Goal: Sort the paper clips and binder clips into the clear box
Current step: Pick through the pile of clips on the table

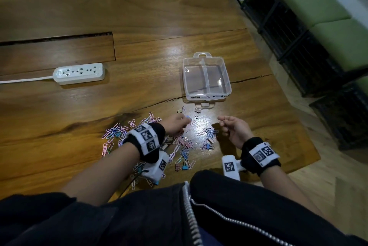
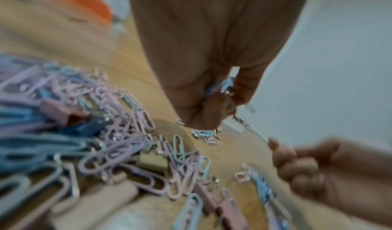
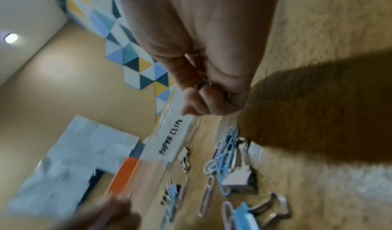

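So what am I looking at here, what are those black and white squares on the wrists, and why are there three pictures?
No robot here: a person sorts clips by hand. The wristbands with square markers carry small cameras. One picture comes from a head camera looking down; the other two look along each hand.

On the wooden table lie a scatter of pastel paper clips and binder clips, a clear box with a divider, nothing in it yet, and a white power strip.

The left hand pinches a light blue clip in its fingers. The right hand holds something small and metallic, too blurred to name.
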The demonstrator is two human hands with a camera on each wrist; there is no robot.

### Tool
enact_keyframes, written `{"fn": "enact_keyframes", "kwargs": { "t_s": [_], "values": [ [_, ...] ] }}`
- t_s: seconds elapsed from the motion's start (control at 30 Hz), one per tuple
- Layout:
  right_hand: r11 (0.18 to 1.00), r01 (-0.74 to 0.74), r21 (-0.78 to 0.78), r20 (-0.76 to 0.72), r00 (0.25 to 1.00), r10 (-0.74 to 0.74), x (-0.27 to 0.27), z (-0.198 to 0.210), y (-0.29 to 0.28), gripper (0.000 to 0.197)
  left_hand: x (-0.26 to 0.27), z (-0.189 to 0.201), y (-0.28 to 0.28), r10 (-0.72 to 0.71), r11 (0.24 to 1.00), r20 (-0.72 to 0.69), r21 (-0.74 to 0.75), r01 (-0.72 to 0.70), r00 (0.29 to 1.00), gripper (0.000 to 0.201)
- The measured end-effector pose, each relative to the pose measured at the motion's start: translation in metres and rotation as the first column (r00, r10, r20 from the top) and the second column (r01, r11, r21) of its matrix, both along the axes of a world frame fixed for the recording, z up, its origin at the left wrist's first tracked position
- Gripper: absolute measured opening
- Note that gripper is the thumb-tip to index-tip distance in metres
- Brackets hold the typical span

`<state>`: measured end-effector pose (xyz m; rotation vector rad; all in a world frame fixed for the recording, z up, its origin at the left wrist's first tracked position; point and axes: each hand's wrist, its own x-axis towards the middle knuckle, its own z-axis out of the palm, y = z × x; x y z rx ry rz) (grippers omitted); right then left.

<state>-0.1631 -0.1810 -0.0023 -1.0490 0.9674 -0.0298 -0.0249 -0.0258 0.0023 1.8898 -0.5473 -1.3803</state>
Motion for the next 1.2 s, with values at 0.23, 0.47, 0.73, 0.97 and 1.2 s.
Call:
{"fn": "enact_keyframes", "kwargs": {
  "t_s": [0.23,0.47,0.73,0.97,1.2],
  "values": [
    [0.365,-0.754,-0.545,-0.641,0.656,0.398,0.009,-0.017,0.017,0.034,0.002,0.007,0.006,0.281,0.895,-0.576,-0.132,-0.427,0.768,0.024],
    [0.298,-0.767,-0.568,-0.638,0.639,0.429,0.012,-0.013,0.01,0.019,-0.022,0.003,-0.024,-0.13,0.99,0.181,0.078,0.117,0.975,0.024],
    [0.247,-0.765,-0.594,-0.649,0.638,0.416,0.012,-0.022,0.013,0.015,-0.039,-0.019,-0.023,-0.565,0.824,0.636,0.4,0.402,0.526,0.061],
    [0.732,-0.35,-0.585,-0.231,0.937,0.264,0.006,-0.012,0.001,0.027,-0.053,-0.013,-0.034,-0.603,0.793,0.695,0.466,0.392,0.392,0.041],
    [0.819,-0.273,-0.504,-0.047,0.956,0.289,0.055,0.044,-0.012,0.024,-0.052,-0.013,-0.034,-0.658,0.752,0.629,0.522,0.401,0.414,0.033]
  ]
}}
